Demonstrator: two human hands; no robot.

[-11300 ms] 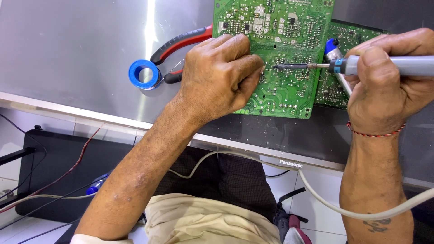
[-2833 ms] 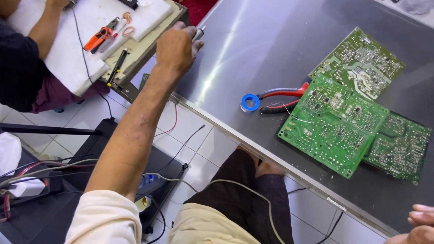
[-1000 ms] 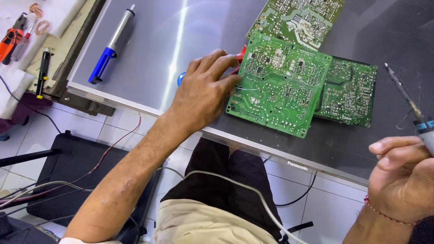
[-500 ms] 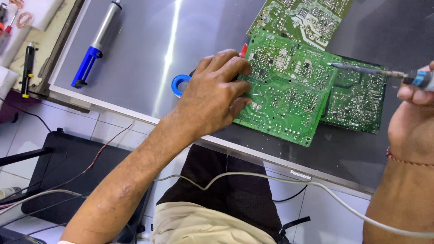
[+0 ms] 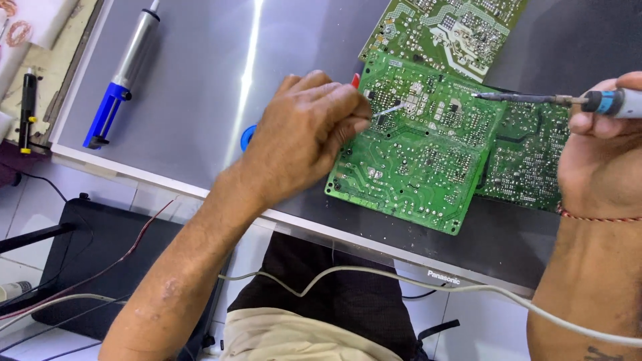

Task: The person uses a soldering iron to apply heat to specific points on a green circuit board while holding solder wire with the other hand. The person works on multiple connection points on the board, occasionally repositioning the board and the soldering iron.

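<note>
Head view: left hand (image 5: 304, 137) pinches a thin solder wire (image 5: 390, 110) over the bright green circuit board (image 5: 421, 160) lying on the desk (image 5: 200, 100). Right hand (image 5: 598, 157) is clamped on the soldering iron (image 5: 555, 100), tip above the board's upper right. Desoldering pump (image 5: 120, 77) lies far left.

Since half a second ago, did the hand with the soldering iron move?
Yes. The right hand has brought the soldering iron further left over the green circuit board; its tip now sits nearer the left hand.
</note>
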